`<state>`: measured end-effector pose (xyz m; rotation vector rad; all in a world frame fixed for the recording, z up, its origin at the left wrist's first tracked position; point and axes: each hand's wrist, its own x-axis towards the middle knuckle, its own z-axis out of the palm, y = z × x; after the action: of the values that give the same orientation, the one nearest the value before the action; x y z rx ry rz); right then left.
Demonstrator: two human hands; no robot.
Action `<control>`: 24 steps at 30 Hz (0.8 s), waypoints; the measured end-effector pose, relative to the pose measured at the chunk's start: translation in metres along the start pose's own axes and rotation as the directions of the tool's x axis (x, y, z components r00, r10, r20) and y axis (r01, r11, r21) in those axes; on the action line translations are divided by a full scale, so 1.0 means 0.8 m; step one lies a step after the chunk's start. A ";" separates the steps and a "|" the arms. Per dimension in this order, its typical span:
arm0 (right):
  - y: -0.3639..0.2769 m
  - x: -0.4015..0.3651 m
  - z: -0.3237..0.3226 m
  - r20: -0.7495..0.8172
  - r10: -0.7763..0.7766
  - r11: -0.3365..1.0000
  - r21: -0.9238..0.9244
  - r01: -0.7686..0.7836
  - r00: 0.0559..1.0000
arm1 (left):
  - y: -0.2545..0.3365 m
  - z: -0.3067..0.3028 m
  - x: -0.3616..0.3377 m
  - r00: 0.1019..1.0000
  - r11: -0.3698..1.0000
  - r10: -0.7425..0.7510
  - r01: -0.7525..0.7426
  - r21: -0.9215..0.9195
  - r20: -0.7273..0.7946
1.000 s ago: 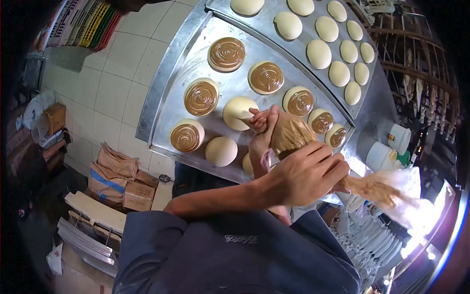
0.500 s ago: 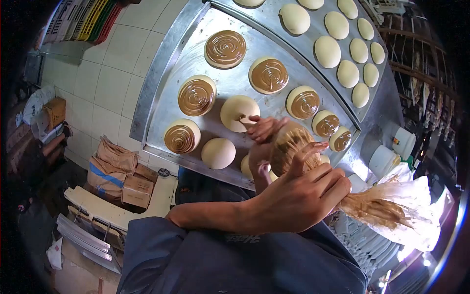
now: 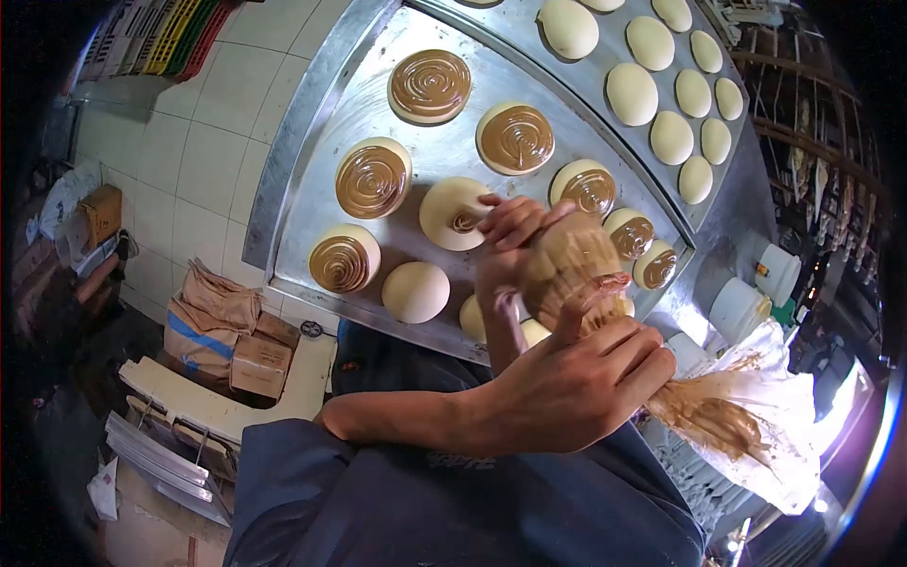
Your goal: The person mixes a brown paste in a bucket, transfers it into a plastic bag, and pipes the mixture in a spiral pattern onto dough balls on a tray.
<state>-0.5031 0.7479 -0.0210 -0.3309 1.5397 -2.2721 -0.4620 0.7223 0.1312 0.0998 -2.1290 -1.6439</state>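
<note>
My left hand (image 3: 590,383) is wrapped round the twisted neck of a clear piping bag (image 3: 572,260) filled with brown paste. Its loose, smeared tail (image 3: 727,406) hangs out to the right. Closer to the tip, my right hand (image 3: 510,231) is closed round the narrow end of the bag. Below that tip, a small brown swirl (image 3: 465,221) lies on a pale dough round (image 3: 444,210). Several neighbouring rounds carry brown spirals, among them a large one (image 3: 430,85) at the far side. A plain round (image 3: 416,292) sits nearer my body, and others are partly hidden behind my hands.
The rounds rest on a metal tray (image 3: 307,203). A second tray (image 3: 605,123) behind it holds several plain rounds. White tubs (image 3: 739,310) stand at the right. Cardboard boxes (image 3: 260,367) and stacked crates (image 3: 179,38) are on the left.
Brown paste has spread into a small swirl on the middle round. My hands and the bag have shifted slightly, and the bag's tail swung down and left. The view moved a little.
</note>
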 end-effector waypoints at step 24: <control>0.005 -0.009 -0.031 0.037 0.024 0.993 0.117 -0.028 0.999 | -0.004 -0.018 -0.006 0.998 0.991 -0.065 0.063 -0.116 -0.016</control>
<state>-0.5055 0.7709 -0.0341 -0.3151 1.3782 -2.3120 -0.4526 0.7099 0.1291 0.1491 -2.0305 -1.7912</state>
